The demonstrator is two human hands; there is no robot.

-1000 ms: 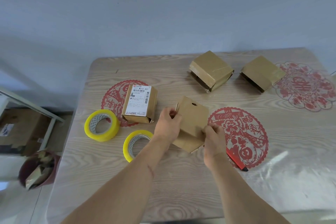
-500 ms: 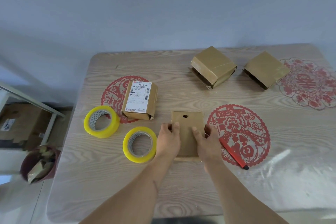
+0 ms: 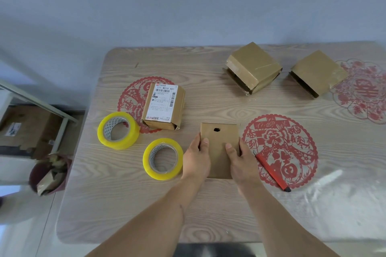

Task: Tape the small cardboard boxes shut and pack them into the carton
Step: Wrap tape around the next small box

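At the lower centre of the frame a small cardboard box (image 3: 219, 148) lies on the bench (image 3: 229, 215), its broad face up and a small dark hole near its far edge. The left hand (image 3: 196, 160) grips its left side and the right hand (image 3: 242, 162) its right side; each thumb lies on the top face, and the fingers are out of sight round the edges, so both hands hold the box between them.

Judging by its thin walls and how easily two hands steady it, the box is probably light and fairly stiff, though the panels would likely give under a hard squeeze. The plain cardboard should offer good friction. The long side edges, where the hands are now, look like the best place to hold it; the holed end may be weaker.

Compared with a second ago, the box is no longer tilted up off the surface with its corner pointing away; it now sits flat and square to the near edge, as it did half a second ago. The hands have moved from its upper corners to its flanks.

Two yellow tape rolls (image 3: 163, 158) sit just left of the left hand, a labelled box (image 3: 164, 106) behind them, two more boxes (image 3: 253, 68) at the upper right, and a red pen (image 3: 271, 170) just right of the right hand. Whether the carton is in view I cannot tell.
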